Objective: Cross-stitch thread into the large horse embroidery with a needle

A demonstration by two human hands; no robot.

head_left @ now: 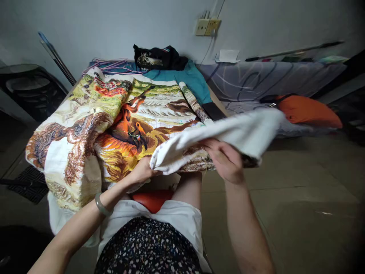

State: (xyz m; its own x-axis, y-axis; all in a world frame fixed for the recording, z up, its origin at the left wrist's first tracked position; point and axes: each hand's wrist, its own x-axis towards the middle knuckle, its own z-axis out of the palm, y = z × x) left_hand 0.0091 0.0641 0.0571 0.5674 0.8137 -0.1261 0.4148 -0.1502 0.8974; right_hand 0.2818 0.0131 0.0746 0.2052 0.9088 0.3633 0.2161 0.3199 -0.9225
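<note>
A large cross-stitch cloth with a horse picture in orange, brown and green lies spread over the table and hangs over its left and front edges. My left hand grips its near edge, fingers closed on the white border. My right hand holds the folded-over right part, whose pale back faces up and blurs at the far right corner. Both hands sit at the front edge, above my lap. A threaded spot with loose yellow thread shows in the middle of the stitching.
Behind the cloth lie pink hangers and a black printed bundle on teal fabric. An orange bag rests at the right. A dark chair stands at the left. Wall sockets are above.
</note>
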